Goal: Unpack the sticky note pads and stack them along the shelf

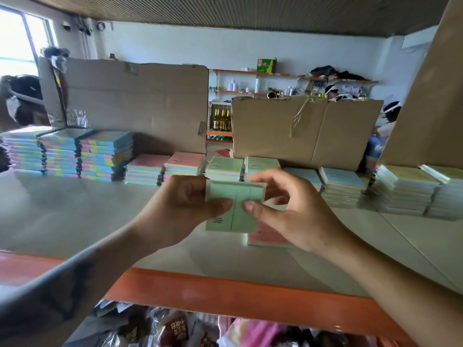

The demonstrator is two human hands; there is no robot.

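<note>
At the very bottom, packaged goods are seen blurred on a lower level, below the orange front rail of the shelf. Above the rail, two bare forearms are extended over the grey shelf board. A green sticky note pad is held up between both hands, just above the board. It is gripped by the left hand along its left edge, with the thumb curled over the front face and the fingers closed behind it. It is pinched by the right hand at its right side, the thumb pressed on the front and the other fingers bent loosely above and behind; a thin clear wrapper appears to be caught there, though this cannot be told for certain. Beneath the right hand, a pink-topped pad is laid flat on the board. Farther back, a row of pad stacks is ranged along the shelf: tall multicoloured stacks at the left, low pink-topped stacks and green-topped stacks in the middle, and pale wrapped stacks at the right. Behind the row, cardboard sheets are stood upright. Beyond them, wall shelving with bottles is made out, and people are partly hidden at both sides.
</note>
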